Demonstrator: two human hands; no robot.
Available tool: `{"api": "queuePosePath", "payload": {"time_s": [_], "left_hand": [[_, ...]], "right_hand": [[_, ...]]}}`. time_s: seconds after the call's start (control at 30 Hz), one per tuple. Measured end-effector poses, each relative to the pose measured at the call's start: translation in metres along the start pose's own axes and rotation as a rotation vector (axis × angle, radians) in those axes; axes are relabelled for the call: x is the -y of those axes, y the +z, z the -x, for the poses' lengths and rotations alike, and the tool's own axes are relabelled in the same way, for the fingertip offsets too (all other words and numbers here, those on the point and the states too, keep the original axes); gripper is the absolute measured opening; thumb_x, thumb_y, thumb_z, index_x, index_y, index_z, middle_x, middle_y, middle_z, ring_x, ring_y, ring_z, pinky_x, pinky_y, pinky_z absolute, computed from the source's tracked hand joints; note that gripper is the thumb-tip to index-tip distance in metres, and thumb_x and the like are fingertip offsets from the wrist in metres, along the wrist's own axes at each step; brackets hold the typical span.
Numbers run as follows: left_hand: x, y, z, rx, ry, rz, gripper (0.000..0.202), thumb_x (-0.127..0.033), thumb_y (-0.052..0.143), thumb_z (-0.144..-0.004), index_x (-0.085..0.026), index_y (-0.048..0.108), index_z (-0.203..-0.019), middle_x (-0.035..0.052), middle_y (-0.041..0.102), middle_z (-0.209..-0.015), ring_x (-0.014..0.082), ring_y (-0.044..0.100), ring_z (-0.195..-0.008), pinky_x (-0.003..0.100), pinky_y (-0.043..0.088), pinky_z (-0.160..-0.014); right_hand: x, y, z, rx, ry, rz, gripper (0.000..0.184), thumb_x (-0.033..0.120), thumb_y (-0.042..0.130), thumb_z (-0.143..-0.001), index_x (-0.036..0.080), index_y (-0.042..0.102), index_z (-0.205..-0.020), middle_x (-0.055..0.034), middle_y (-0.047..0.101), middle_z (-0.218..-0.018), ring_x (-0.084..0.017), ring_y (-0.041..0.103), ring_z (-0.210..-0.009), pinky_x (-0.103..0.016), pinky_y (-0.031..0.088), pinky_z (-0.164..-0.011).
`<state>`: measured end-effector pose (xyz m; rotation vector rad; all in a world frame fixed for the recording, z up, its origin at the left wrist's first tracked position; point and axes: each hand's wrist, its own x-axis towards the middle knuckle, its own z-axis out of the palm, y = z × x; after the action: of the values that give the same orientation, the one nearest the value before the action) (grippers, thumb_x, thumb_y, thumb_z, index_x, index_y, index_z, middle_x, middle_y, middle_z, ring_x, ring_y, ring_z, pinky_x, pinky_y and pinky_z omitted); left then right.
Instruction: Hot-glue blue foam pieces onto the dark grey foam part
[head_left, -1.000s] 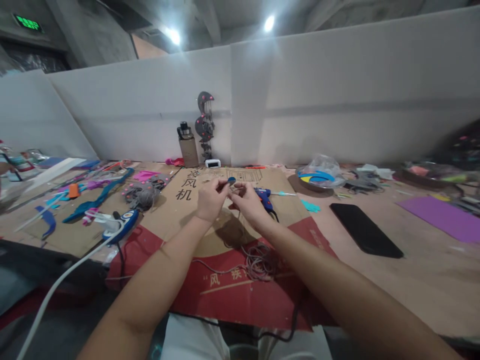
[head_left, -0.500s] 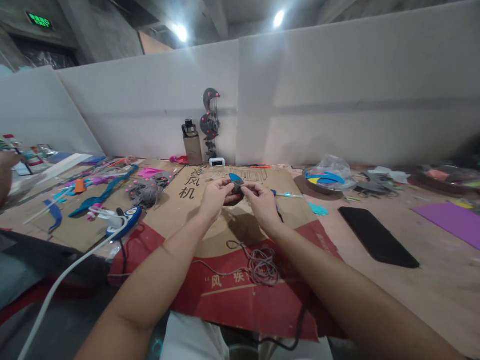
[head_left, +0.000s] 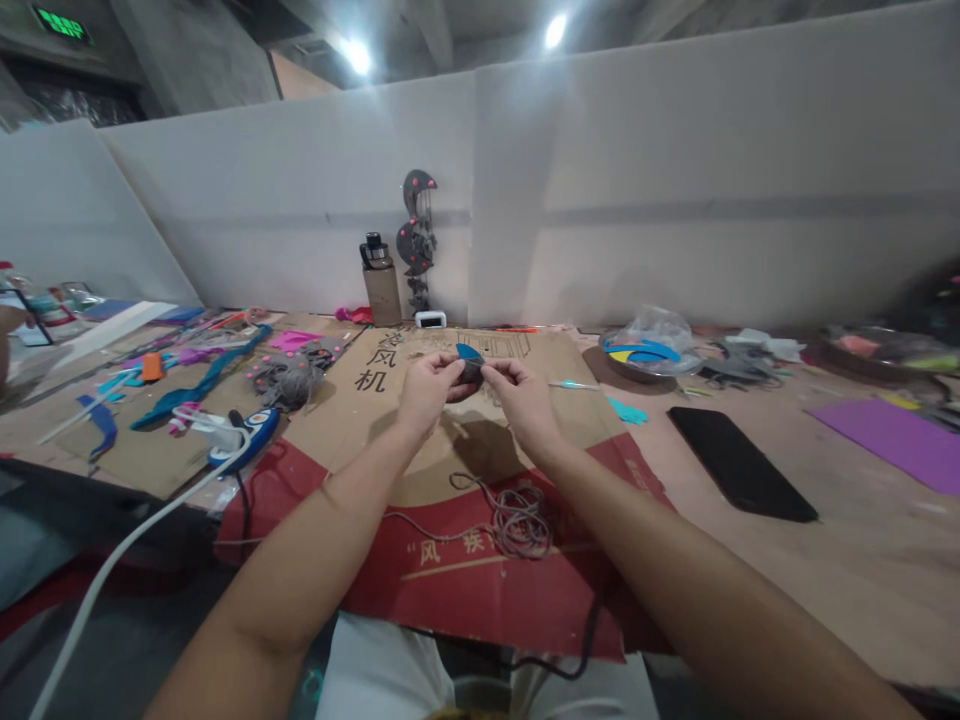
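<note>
Both hands are raised over the cardboard sheet (head_left: 352,410), pinching one small dark grey and blue piece (head_left: 469,362) between them. My left hand (head_left: 433,392) closes on its left side, thumb on top. At its right edge, the thumb and finger of my right hand (head_left: 519,392) are pressed together. The blue part sticks up above the fingertips; fingers hide some of the dark part, so its exact kind is unclear. Below the hands lies a loose coil of grey-brown cord (head_left: 521,520) on the red band of the cardboard, with one strand trailing left.
A phone-like black slab (head_left: 739,462) and a purple sheet (head_left: 889,440) lie at right. At left are a power strip (head_left: 251,440) with a white cable and a tangle of grey yarn (head_left: 296,378). A bottle (head_left: 382,290) stands by the white partition (head_left: 637,180). Another person's hand shows far left.
The view has shifted slightly. Both hands keep their pinch on the small piece, whose blue part now looks more upright and pointed. The cord coil lies as before.
</note>
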<state>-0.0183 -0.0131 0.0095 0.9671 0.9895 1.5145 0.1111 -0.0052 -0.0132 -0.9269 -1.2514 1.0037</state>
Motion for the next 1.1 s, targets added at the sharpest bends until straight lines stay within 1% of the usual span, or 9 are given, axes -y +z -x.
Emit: {"api": "queuePosePath", "payload": {"time_s": [0.13, 0.27, 0.4, 0.47, 0.57, 0.73, 0.87, 0.93, 1.1], "left_hand": [[0.001, 0.000, 0.000, -0.008, 0.016, -0.017, 0.010, -0.014, 0.069, -0.073, -0.012, 0.059, -0.075, 0.0022, 0.066, -0.069, 0.0126, 0.066, -0.061, 0.029, 0.059, -0.065], [0.004, -0.001, -0.001, -0.013, 0.039, -0.047, 0.011, -0.016, 0.069, -0.073, -0.012, 0.060, -0.077, 0.0030, 0.067, -0.070, 0.0125, 0.065, -0.061, 0.029, 0.059, -0.065], [0.006, 0.000, -0.001, -0.008, 0.057, -0.059, 0.011, -0.016, 0.069, -0.072, -0.012, 0.059, -0.076, 0.0025, 0.066, -0.068, 0.0123, 0.065, -0.061, 0.028, 0.059, -0.063], [0.007, 0.001, -0.001, -0.003, 0.059, -0.061, 0.011, -0.016, 0.068, -0.072, -0.012, 0.059, -0.075, 0.0020, 0.065, -0.066, 0.0126, 0.065, -0.061, 0.028, 0.060, -0.062], [0.007, 0.001, 0.001, 0.007, 0.055, -0.072, 0.010, -0.016, 0.068, -0.073, -0.012, 0.059, -0.075, 0.0022, 0.065, -0.066, 0.0134, 0.066, -0.063, 0.028, 0.060, -0.063], [0.006, 0.002, 0.002, 0.008, 0.051, -0.083, 0.008, -0.015, 0.067, -0.074, -0.012, 0.060, -0.076, 0.0032, 0.066, -0.069, 0.0134, 0.066, -0.064, 0.029, 0.061, -0.063], [0.005, 0.003, 0.003, 0.011, 0.054, -0.074, 0.009, -0.014, 0.068, -0.074, -0.011, 0.060, -0.076, 0.0033, 0.066, -0.069, 0.0132, 0.066, -0.064, 0.031, 0.061, -0.065], [0.006, 0.003, 0.003, 0.019, 0.060, -0.075, 0.010, -0.015, 0.069, -0.073, -0.010, 0.060, -0.076, 0.0033, 0.066, -0.069, 0.0134, 0.066, -0.064, 0.032, 0.061, -0.066], [0.008, 0.002, 0.001, 0.041, 0.077, -0.068, 0.009, -0.015, 0.068, -0.073, -0.010, 0.061, -0.077, 0.0043, 0.067, -0.071, 0.0145, 0.067, -0.066, 0.034, 0.062, -0.066]], "right_hand": [[0.008, -0.002, 0.003, -0.008, -0.028, 0.046, 0.027, 0.043, 0.065, -0.073, 0.018, 0.065, -0.083, -0.0012, 0.064, -0.076, -0.013, 0.052, -0.069, -0.027, 0.041, -0.066], [0.012, -0.003, 0.006, -0.029, -0.066, 0.119, 0.023, 0.040, 0.063, -0.077, 0.018, 0.065, -0.084, 0.0026, 0.053, -0.065, -0.011, 0.043, -0.059, -0.026, 0.035, -0.058], [0.007, -0.005, 0.003, -0.078, -0.105, 0.203, 0.023, 0.042, 0.062, -0.079, 0.020, 0.065, -0.084, 0.0047, 0.043, -0.058, -0.012, 0.038, -0.056, -0.025, 0.032, -0.054], [0.003, -0.007, 0.000, -0.096, -0.117, 0.234, 0.025, 0.044, 0.062, -0.079, 0.020, 0.066, -0.085, 0.0042, 0.043, -0.059, -0.012, 0.038, -0.057, -0.025, 0.032, -0.054], [0.000, -0.009, -0.004, -0.096, -0.112, 0.228, 0.027, 0.046, 0.063, -0.078, 0.020, 0.067, -0.086, 0.0021, 0.049, -0.062, -0.013, 0.042, -0.060, -0.025, 0.034, -0.055], [0.005, -0.006, -0.004, -0.064, -0.047, 0.100, 0.027, 0.043, 0.064, -0.074, 0.019, 0.068, -0.085, -0.0016, 0.061, -0.072, -0.014, 0.049, -0.064, -0.026, 0.038, -0.059], [0.007, -0.004, -0.006, -0.054, 0.026, -0.024, 0.024, 0.041, 0.067, -0.067, 0.019, 0.065, -0.078, -0.0013, 0.063, -0.072, -0.013, 0.052, -0.065, -0.026, 0.038, -0.060], [0.007, -0.005, -0.008, -0.057, 0.076, -0.063, 0.024, 0.040, 0.068, -0.063, 0.019, 0.063, -0.073, 0.0010, 0.059, -0.066, -0.011, 0.046, -0.059, -0.025, 0.034, -0.054], [0.015, -0.008, -0.008, -0.007, 0.233, -0.130, 0.025, 0.039, 0.069, -0.058, 0.021, 0.058, -0.070, 0.0084, 0.039, -0.050, -0.007, 0.026, -0.044, -0.024, 0.018, -0.043]]}}
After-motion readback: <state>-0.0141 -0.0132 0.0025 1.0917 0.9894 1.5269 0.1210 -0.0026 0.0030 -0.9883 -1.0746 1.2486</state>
